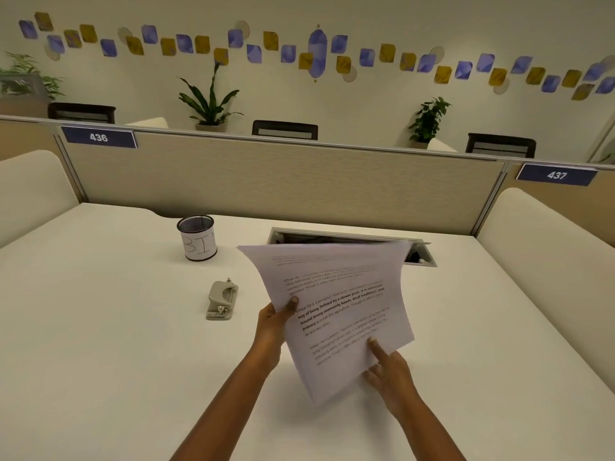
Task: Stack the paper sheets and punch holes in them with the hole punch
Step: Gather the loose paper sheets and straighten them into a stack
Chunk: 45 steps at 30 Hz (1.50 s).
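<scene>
my right hand (389,374) pinches the lower corner of the white printed paper sheets (339,311), one digit on top and the rest curled beneath. my left hand (271,322) grips their left edge, thumb on the text side. the sheets hang tilted above the white desk (116,327), top edge flopping back. i can't quite tell if their edges are flush. best to stand them on the desk and tap them square before punching. the grey metal hole punch (221,299) lies just left, untouched. beyond it stands a black mesh cup (197,237).
</scene>
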Motion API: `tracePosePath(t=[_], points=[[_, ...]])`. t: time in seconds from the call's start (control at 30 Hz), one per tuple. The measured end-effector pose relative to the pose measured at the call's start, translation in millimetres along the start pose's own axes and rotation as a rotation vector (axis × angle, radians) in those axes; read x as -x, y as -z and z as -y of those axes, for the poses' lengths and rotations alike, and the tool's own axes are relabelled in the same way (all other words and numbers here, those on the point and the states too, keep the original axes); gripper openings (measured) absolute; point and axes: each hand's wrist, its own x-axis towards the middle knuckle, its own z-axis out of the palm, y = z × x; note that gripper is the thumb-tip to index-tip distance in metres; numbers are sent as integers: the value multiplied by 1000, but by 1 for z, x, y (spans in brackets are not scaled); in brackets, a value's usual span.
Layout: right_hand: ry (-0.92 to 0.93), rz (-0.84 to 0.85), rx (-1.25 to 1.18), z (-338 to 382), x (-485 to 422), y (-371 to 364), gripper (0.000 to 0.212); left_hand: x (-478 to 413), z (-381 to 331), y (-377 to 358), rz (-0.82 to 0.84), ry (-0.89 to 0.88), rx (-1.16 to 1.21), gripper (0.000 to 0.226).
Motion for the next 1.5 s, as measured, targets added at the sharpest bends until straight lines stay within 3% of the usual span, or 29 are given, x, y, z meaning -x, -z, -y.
tracePosePath(t=[0.13,0.17,0.47,0.67,0.83,1.0,1.2,1.5], points=[[6,-14,-114,-1,-1,2,12,0,7,1,-54,90,48,20],[34,-41,-88,0,-1,4,10,-1,8,3,-62,99,52,21],[246,-149,105,26,-1,36,29,-21,-17,51,-233,58,77,24],[451,-180,206,45,0,38,16,-28,-28,64,-240,-116,-367,30],[629,-185,271,60,4,26,17,-33,-32,58,-204,-142,-480,20],[646,-130,319,62,3,24,16,-32,-30,53,-209,-193,-446,9],[688,-182,300,67,2,24,20,-33,-35,48,-221,-279,-390,10],[644,-203,343,66,-1,25,25,-32,-28,47,-226,-307,-491,12]])
